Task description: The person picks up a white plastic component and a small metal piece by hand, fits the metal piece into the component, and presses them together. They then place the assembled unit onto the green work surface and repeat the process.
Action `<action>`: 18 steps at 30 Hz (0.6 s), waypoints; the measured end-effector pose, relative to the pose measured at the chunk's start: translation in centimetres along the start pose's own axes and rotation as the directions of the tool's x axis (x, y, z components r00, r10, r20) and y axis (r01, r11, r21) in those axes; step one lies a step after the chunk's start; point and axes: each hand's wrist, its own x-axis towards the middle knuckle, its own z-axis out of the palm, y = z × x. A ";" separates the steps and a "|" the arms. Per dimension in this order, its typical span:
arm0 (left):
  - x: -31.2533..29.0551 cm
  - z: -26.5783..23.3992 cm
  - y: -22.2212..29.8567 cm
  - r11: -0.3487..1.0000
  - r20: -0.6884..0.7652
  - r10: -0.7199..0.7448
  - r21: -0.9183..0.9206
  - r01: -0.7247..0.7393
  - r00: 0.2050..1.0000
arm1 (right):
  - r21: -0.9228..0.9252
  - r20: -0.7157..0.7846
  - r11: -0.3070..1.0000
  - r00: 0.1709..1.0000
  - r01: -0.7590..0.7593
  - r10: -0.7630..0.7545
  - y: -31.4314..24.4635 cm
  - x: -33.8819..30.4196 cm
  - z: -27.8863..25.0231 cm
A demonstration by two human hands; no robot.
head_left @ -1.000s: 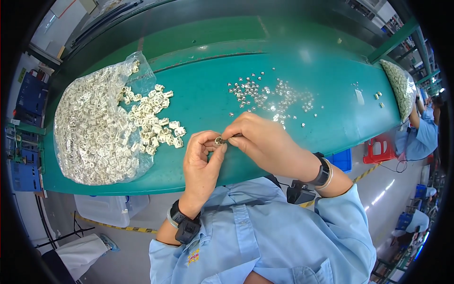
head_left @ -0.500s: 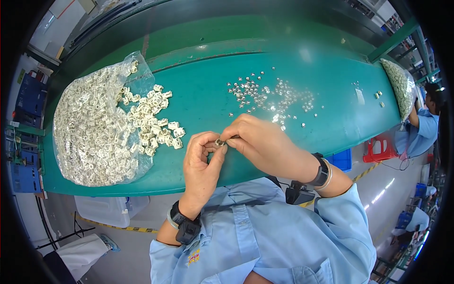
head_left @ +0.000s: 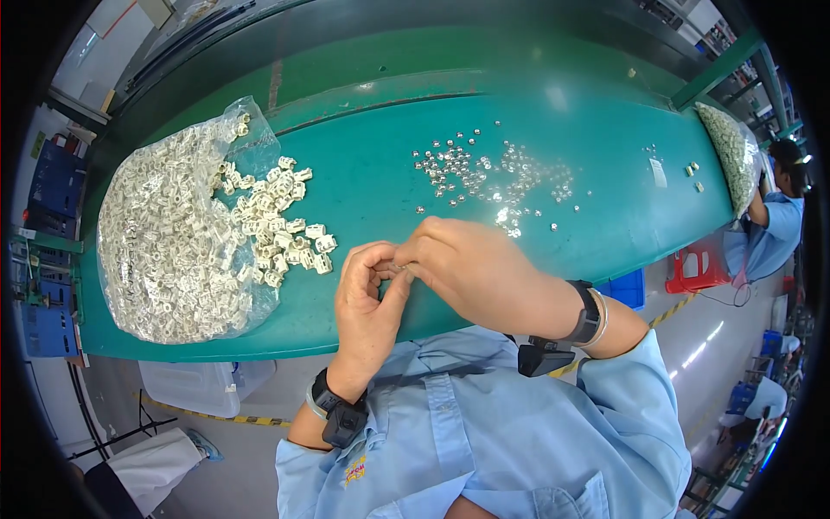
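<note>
Close to the table's front edge, the fingertips of both my hands meet. My left hand (head_left: 367, 298) is closed, its thumb and fingers pinching a small pale part (head_left: 400, 267) that is mostly covered by fingers. Over it comes my right hand (head_left: 475, 264), pinched against the same spot; what it holds, if anything, is hidden. To the left of them lies a loose pile of cream plastic parts (head_left: 281, 229), spilling from a large clear bag (head_left: 173, 242) full of the same. Beyond my right hand, many small shiny metal balls (head_left: 467, 173) are scattered over the green table (head_left: 363, 164).
On the far right stands another filled bag (head_left: 731, 160), with a person in blue (head_left: 774, 225) beside it. A few cream pieces and a white slip (head_left: 658, 173) lie near that bag. A red stool (head_left: 694, 268) and a blue bin (head_left: 624, 291) are beyond the table's edge.
My right hand has shifted slightly left, its fingers closing over the small part, which showed more plainly before. My left hand stays in place.
</note>
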 end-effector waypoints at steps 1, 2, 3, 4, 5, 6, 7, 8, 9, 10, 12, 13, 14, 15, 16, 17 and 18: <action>0.0 0.0 0.0 1.000 0.001 -0.001 0.001 0.001 1.000 | -0.061 0.012 0.998 0.999 0.032 -0.031 -0.1 0.0 0.0; -0.1 0.0 0.0 1.000 0.001 -0.005 -0.009 0.005 1.000 | -0.122 0.027 0.990 0.998 0.065 -0.062 -0.1 0.0 0.1; -0.1 0.0 -0.1 1.000 0.001 -0.008 -0.018 0.008 1.000 | -0.121 0.026 0.991 0.998 0.065 -0.062 -0.1 0.1 0.1; -0.1 0.0 -0.1 1.000 0.000 -0.011 -0.028 0.011 1.000 | -0.125 0.019 0.989 0.997 0.082 -0.080 -0.1 0.2 0.1; -0.1 0.0 0.0 1.000 0.001 -0.011 -0.027 0.012 1.000 | -0.129 0.013 0.987 0.995 0.098 -0.098 -0.1 0.2 0.2; -0.1 0.0 0.0 0.999 0.005 -0.024 -0.042 0.025 1.000 | -0.133 0.006 0.984 0.993 0.115 -0.115 -0.1 0.3 0.2; -0.1 -0.1 0.1 0.998 0.009 -0.038 -0.057 0.038 0.999 | -0.131 0.006 0.985 0.993 0.114 -0.114 -0.1 0.2 0.2; -0.1 -0.1 0.2 0.996 0.015 -0.050 -0.073 0.051 0.999 | -0.127 0.010 0.986 0.995 0.104 -0.104 -0.1 0.2 0.1; -0.1 -0.1 0.2 0.996 0.016 -0.050 -0.072 0.051 0.999 | -0.123 0.014 0.988 0.996 0.095 -0.094 -0.2 0.2 -0.1; -0.1 -0.1 0.3 0.996 0.017 -0.040 -0.074 0.041 0.999 | -0.118 0.018 0.989 0.996 0.085 -0.083 -0.2 0.2 -0.2; -0.1 -0.1 0.4 0.997 0.019 -0.021 -0.077 0.022 1.000 | -0.083 0.017 0.995 0.999 0.048 -0.047 -0.5 0.0 -0.7; -0.1 -0.1 0.4 0.997 0.019 -0.021 -0.075 0.023 1.000 | -0.049 0.018 0.999 1.000 0.016 -0.015 -0.6 -0.1 -1.0; 0.0 -0.1 0.5 0.997 0.015 -0.009 -0.073 0.010 1.000 | -0.015 0.020 1.000 1.000 -0.017 0.017 -0.8 -0.1 -1.3; 0.1 -0.1 0.5 0.998 0.011 0.003 -0.070 -0.003 1.000 | -0.013 0.018 1.000 1.000 -0.017 0.017 -0.8 -0.1 -1.6; 0.1 0.0 0.6 0.998 0.007 0.017 -0.067 -0.016 1.000 | 0.018 0.019 0.999 0.999 -0.031 0.031 -0.8 -0.1 -1.9; 0.2 0.0 0.6 0.998 0.009 0.018 -0.063 -0.017 1.000 | 0.050 0.020 0.998 0.999 -0.045 0.044 -0.8 0.0 -2.3; 0.3 0.0 0.7 0.996 0.009 -0.002 -0.085 0.003 1.000 | 0.080 0.018 0.995 0.998 -0.059 0.058 -0.7 -0.1 -2.5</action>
